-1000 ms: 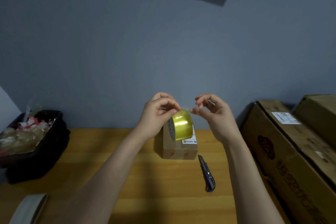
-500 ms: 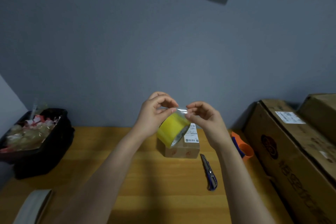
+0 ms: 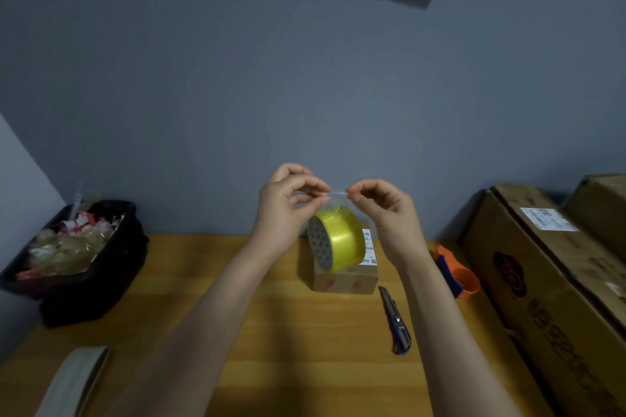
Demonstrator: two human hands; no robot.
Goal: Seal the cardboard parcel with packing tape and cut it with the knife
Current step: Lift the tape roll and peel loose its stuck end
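Observation:
A yellow roll of packing tape point(image 3: 340, 240) hangs in the air from a short clear strip of its own tape. My left hand point(image 3: 288, 206) and my right hand point(image 3: 386, 210) both pinch that strip at its top edge, fingertips nearly touching. Right behind and below the roll sits the small cardboard parcel point(image 3: 349, 278) with a white label, on the wooden table point(image 3: 271, 332). A blue utility knife point(image 3: 396, 325) lies on the table to the right of the parcel, under my right forearm.
An orange tape dispenser point(image 3: 457, 272) lies right of the parcel, next to big cardboard boxes point(image 3: 548, 274) along the right side. A black bin point(image 3: 78, 257) full of scraps stands at the left. A grey roll point(image 3: 72, 379) lies at the near left corner.
The roll has swung from tilted to hanging with its open core facing left. My two hands have moved slightly apart along the tape's free end.

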